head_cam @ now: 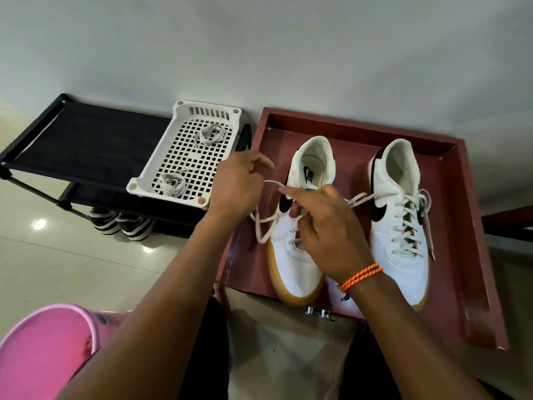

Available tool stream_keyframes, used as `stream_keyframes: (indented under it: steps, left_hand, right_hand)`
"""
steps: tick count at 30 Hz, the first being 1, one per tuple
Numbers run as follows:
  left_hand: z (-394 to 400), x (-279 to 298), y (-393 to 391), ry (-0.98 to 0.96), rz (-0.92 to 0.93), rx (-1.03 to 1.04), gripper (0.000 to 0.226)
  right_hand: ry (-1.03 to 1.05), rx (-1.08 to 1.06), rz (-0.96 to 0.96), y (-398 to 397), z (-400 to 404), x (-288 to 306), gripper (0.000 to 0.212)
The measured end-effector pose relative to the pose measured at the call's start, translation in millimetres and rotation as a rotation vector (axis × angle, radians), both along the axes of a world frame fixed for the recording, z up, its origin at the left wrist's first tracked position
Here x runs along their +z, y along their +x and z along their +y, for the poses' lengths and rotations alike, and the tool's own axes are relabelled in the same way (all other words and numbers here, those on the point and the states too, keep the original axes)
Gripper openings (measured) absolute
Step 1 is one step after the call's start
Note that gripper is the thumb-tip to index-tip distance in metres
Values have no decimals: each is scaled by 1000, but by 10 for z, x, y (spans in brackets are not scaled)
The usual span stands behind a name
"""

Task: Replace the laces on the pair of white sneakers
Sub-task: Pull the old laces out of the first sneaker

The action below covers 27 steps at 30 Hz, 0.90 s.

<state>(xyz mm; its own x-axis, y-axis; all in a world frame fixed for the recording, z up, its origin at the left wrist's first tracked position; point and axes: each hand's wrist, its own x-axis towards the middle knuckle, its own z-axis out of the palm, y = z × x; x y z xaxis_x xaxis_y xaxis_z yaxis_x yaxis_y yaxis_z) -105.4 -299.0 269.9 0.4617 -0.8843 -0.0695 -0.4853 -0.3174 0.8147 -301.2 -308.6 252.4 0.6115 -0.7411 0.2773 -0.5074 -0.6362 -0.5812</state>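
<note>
Pinching a white lace (269, 182) between them, the left hand (236, 187) and right hand (323, 229) work over the left sneaker (291, 255), fingers pressed on the strand above its half-laced eyelets. Both shoes sit in a red tray (467, 255); the right sneaker (401, 220) is fully laced. Two coiled laces (173, 184) lie in a white basket (184, 116) on a black rack (86, 140).
</note>
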Motion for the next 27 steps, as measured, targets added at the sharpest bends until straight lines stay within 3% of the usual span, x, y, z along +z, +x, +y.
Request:
stream_keyframes:
  steps: [2, 5, 7, 10, 13, 27]
  left_hand:
    - [-15, 1, -57, -67, -78, -58, 48]
    - [-18, 34, -121, -130, -41, -194, 41]
    - [4, -1, -178, -111, -32, -305, 34]
    - [23, -75, -269, -29, -169, -468, 22]
    - [67, -79, -339, 76, -234, -584, 20]
    - [28, -46, -408, 111, -151, -538, 45]
  right_hand:
    - [7, -99, -96, -35, -76, 48, 57]
    - [91, -214, -203, -139, -225, 88, 47]
    - [167, -257, -110, -241, -261, 70, 47]
    - [254, -213, 199, -379, -282, 32, 63]
    - [450, -105, 205, -429, -303, 53, 86]
    - [460, -127, 22, -347, -270, 42, 77]
